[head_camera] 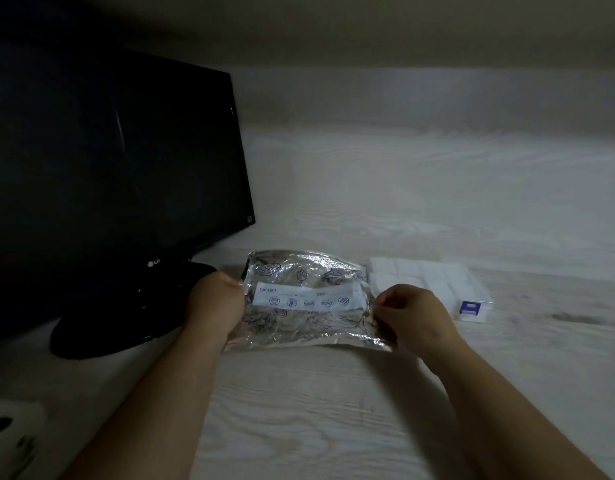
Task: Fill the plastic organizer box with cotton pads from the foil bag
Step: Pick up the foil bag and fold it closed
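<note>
A silver foil bag [306,306] with a white label strip is held up just above the wooden desk, in front of me. My left hand [214,299] grips the bag's left edge, fingers hidden behind the foil. At the right edge my right hand [408,311] pinches the foil between thumb and fingers. The clear plastic organizer box [437,282] with a blue latch lies on the desk right behind the bag and my right hand, its lid down. White compartments show through it. No loose cotton pads are in sight.
A black LG monitor [108,168] on a round stand [126,313] fills the left side, its base close to my left hand. The pale wood-grain desk [333,410] stretches toward me and to the right. A white object with dark marks [12,427] sits at the lower left.
</note>
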`<state>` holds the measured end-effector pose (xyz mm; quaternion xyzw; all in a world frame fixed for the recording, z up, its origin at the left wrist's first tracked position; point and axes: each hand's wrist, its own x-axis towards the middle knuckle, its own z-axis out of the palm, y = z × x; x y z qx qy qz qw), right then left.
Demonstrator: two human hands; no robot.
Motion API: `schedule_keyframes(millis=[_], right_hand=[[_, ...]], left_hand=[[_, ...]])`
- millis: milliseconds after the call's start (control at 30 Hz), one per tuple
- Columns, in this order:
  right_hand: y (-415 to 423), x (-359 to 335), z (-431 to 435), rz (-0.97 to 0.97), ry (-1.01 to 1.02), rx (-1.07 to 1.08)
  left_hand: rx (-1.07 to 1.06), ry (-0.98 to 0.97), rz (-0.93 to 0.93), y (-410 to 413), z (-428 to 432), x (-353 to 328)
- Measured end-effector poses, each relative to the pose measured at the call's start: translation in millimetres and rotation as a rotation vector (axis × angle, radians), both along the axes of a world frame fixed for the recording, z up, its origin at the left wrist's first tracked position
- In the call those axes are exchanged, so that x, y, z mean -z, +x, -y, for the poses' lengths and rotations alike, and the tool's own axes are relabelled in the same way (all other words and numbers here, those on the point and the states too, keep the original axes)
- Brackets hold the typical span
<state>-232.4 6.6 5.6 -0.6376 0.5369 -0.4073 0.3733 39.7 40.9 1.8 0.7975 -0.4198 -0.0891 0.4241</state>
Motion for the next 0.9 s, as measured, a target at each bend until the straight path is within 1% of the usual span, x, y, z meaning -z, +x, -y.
schedule_keyframes(millis=[133, 200, 267, 333, 367, 400, 433, 467, 500, 533, 567, 633, 700, 800, 900], right_hand=[[-0.1, 4.9, 0.2, -0.274, -0.01, -0.062], [-0.2, 5.8, -0.6, -0.357, 0.014, -0.106], [0.2, 5.3, -0.5, -0.442, -0.004, -0.121], [-0.8, 1.7, -0.9, -0.47, -0.052, -0.106], [-2.1, -1.5, -2.1, -0.467, -0.065, -0.104], [-3.9, -4.8, -3.7, -0.468, -0.064, -0.128], [-5.3, -8.1, -6.5, -0.47, -0.044, -0.191], [-6.0, -11.1, -10.2, -0.481, -0.006, -0.284], [-6.1, -13.2, -14.1, -0.504, 0.033, -0.379], [-6.0, -14.6, -17.4, -0.547, 0.055, -0.45], [-5.5, -15.0, -18.7, -0.597, 0.059, -0.483], [-5.5, -14.6, -17.6, -0.656, 0.051, -0.48], [-4.8, -12.1, -14.2, -0.684, 0.022, -0.469], [-0.9, -4.3, -9.1, -0.718, -0.083, -0.442], [3.7, 3.2, -5.3, -0.703, -0.177, -0.359]], left_hand=[[0.004, 0.178, 0.138, 7.3, -5.4, 6.9], [-0.002, 0.237, 0.202, 6.0, -9.1, 9.0], [0.006, 0.27, 0.295, 1.2, -13.3, 9.2], [0.04, 0.223, 0.402, -4.7, -15.9, 7.9], [0.082, 0.137, 0.428, -8.6, -15.8, 7.7], [0.165, 0.028, 0.415, -14.0, -17.1, 6.5], [0.288, -0.058, 0.358, -19.2, -17.3, 6.0], [0.43, -0.1, 0.307, -24.2, -18.2, 6.4], [0.565, -0.078, 0.278, -28.3, -18.3, 7.8], [0.677, -0.016, 0.274, -32.2, -19.7, 9.3], [0.752, 0.062, 0.276, -34.0, -20.8, 10.3], [0.843, 0.211, 0.308, -35.1, -22.4, 10.6], [0.852, 0.289, 0.382, -31.4, -21.0, 12.4], [0.803, 0.254, 0.372, -26.8, -17.0, 15.1], [0.739, 0.244, 0.382, -24.5, -11.7, 17.6]])
